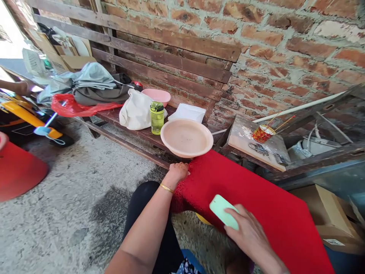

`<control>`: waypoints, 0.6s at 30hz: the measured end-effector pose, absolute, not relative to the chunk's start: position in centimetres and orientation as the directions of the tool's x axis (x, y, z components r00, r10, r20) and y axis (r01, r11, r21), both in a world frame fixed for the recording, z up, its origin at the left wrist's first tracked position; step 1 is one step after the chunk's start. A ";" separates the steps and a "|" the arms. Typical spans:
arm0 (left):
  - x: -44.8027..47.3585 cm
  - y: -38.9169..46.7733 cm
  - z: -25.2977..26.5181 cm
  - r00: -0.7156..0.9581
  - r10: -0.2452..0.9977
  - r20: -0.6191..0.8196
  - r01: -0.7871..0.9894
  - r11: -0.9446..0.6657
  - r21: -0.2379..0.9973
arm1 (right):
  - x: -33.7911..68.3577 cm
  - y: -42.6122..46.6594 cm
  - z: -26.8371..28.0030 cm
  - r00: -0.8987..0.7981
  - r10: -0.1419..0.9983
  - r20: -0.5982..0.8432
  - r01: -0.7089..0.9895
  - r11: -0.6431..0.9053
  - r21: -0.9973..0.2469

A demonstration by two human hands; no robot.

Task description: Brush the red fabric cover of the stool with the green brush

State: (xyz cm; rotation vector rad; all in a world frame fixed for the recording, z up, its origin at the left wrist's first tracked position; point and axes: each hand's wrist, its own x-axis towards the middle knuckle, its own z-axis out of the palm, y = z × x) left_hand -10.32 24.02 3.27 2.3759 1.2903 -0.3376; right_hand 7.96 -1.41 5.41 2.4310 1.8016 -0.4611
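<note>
A long red cloth (228, 182) lies stretched over a surface in front of me, its near-left end dark and frothy-looking. My left hand (179, 171) is closed on that end, just below the basin. In my right hand (248, 224) is a mint-green scrub brush (224, 210), held over the cloth's near edge; its underside is hidden. A pale pink basin (186, 137) with cloudy liquid sits at the far left end of the cloth, on the bench's edge.
A green bottle (157, 118), a white cloth bag (135, 110) and folded clothes (97, 82) lie on the wooden bench (125, 127). A red bucket (19, 171) stands left. At right are a small board (242, 133) with a red pot (261, 134), and a cardboard box (330, 213).
</note>
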 end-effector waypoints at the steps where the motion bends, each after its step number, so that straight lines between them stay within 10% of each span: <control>1: -10.5 24.1 3.2 0.538 0.743 -0.398 0.843 -0.483 0.238 | 6.1 0.9 5.8 0.219 0.933 -0.286 0.957 -0.263 -0.126; 7: -10.9 24.6 3.0 0.543 0.746 -0.386 0.840 -0.489 0.235 | 2.9 6.7 5.4 0.101 0.946 -0.308 0.962 -0.172 -0.211; 18: -10.0 24.2 2.9 0.560 0.735 -0.382 0.829 -0.503 0.246 | 22.3 -16.6 2.4 0.647 0.711 -0.276 0.711 -0.693 -0.122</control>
